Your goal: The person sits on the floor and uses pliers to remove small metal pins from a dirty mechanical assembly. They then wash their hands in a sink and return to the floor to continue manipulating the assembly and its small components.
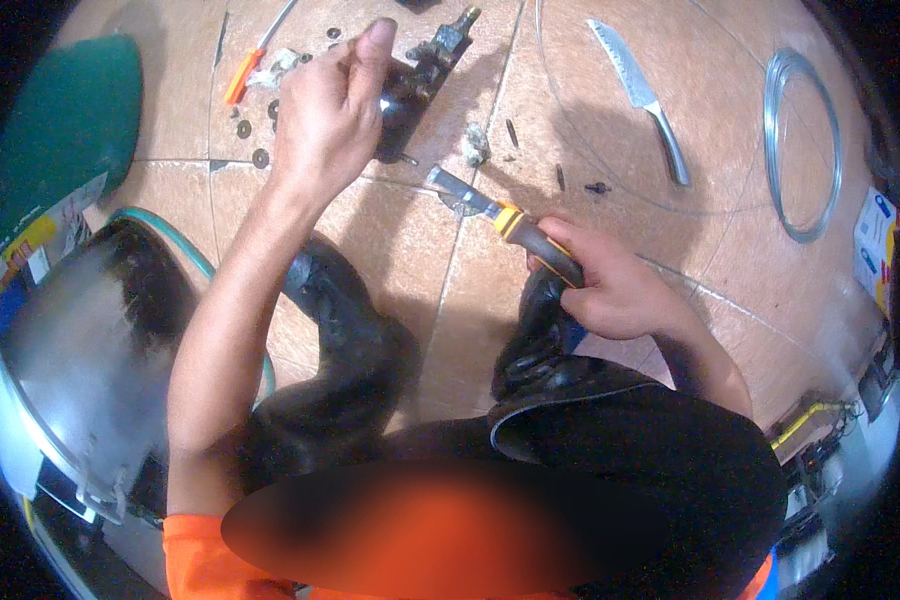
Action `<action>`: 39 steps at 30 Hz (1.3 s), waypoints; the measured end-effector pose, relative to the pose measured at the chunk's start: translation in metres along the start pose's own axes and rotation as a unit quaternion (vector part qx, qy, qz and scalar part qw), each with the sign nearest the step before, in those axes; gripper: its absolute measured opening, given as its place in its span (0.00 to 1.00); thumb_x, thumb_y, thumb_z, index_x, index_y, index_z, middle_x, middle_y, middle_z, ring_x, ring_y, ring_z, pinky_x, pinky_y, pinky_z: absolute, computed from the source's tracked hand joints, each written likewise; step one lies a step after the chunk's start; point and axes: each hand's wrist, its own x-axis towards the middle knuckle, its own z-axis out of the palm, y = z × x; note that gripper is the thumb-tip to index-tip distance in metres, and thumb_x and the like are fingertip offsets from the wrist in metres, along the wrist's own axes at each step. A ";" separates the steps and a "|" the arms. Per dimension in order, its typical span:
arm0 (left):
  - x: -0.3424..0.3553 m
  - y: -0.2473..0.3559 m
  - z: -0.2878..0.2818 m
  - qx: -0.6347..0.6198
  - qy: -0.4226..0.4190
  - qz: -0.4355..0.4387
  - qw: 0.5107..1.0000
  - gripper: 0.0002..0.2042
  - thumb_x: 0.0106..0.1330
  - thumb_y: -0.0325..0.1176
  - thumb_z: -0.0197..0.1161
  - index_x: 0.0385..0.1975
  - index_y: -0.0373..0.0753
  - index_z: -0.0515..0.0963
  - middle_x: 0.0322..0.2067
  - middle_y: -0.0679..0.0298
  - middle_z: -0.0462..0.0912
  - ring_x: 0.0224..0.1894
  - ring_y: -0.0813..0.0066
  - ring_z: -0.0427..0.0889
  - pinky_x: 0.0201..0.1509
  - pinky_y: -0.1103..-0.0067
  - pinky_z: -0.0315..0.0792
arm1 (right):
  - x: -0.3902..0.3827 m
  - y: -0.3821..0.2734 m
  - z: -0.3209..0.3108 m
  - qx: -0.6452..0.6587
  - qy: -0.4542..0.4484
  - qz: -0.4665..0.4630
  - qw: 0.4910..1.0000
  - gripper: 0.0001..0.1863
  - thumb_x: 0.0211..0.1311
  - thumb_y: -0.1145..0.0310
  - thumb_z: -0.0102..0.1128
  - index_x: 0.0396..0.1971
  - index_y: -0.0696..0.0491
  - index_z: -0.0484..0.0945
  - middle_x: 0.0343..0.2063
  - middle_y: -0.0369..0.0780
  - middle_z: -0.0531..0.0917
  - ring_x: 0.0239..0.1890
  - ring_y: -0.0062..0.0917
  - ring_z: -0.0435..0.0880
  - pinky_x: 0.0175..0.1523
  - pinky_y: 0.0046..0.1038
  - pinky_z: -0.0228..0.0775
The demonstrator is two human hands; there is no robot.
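Observation:
My left hand [330, 125] is closed over a dark, shiny metal cylinder [405, 110] with a fitting and a brass-coloured tip at its far right end. Its fingers are mostly hidden behind the back of the hand. In my right hand [615, 285] is a chisel-like tool [515, 225], gripped by its black and yellow handle. Its flat metal blade points up and left, toward the cylinder's near end, with a gap between them. Close to the blade, a small whitish crumpled lump [475, 145] lies on the tiles.
Right of centre lies a knife [638, 90], with a coil of wire [770, 150] farther right. Several dark washers [260, 158] and an orange-handled screwdriver [243, 78] are at left. Small dark parts [597, 188] dot the tiled floor. A large metal pot [100, 330] stands left of my legs.

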 end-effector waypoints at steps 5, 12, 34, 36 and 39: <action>-0.002 0.002 -0.005 -0.066 0.010 0.039 0.997 0.27 0.75 0.50 0.35 0.27 0.34 0.74 0.20 0.70 0.68 0.22 0.82 0.66 0.26 0.80 0.63 | -0.001 0.014 0.008 0.525 -0.145 0.112 0.831 0.38 0.37 0.86 0.50 0.58 0.57 0.62 0.54 0.49 0.71 0.49 0.38 0.78 0.49 0.37 0.75; -0.007 -0.006 0.011 -0.220 0.082 0.100 0.967 0.23 0.75 0.44 0.42 0.33 0.34 0.81 0.16 0.63 0.76 0.21 0.80 0.73 0.26 0.78 0.67 | 0.011 0.006 0.012 0.733 -0.215 0.086 0.639 0.41 0.33 0.87 0.49 0.57 0.57 0.58 0.54 0.56 0.69 0.51 0.50 0.77 0.51 0.50 0.76; -0.002 0.002 0.007 -0.103 0.058 -0.055 0.991 0.31 0.74 0.52 0.38 0.20 0.30 0.75 0.14 0.61 0.73 0.21 0.78 0.70 0.28 0.74 0.66 | -0.001 0.016 0.005 0.312 -0.063 0.104 0.942 0.31 0.36 0.86 0.46 0.49 0.55 0.68 0.48 0.52 0.73 0.48 0.42 0.77 0.51 0.43 0.70; -0.004 -0.004 0.006 -0.121 0.054 -0.057 0.990 0.30 0.74 0.51 0.38 0.20 0.31 0.73 0.13 0.65 0.68 0.21 0.80 0.64 0.25 0.75 0.62 | 0.002 0.011 0.007 0.515 -0.115 0.127 0.840 0.33 0.36 0.87 0.47 0.51 0.56 0.65 0.49 0.52 0.73 0.47 0.40 0.79 0.50 0.41 0.74; -0.005 -0.012 0.011 -0.161 0.074 -0.013 0.984 0.29 0.74 0.50 0.39 0.21 0.31 0.73 0.13 0.66 0.66 0.21 0.81 0.62 0.24 0.75 0.61 | 0.008 0.001 0.006 0.658 -0.162 0.140 0.722 0.35 0.35 0.87 0.48 0.53 0.58 0.61 0.49 0.53 0.74 0.45 0.39 0.81 0.48 0.41 0.77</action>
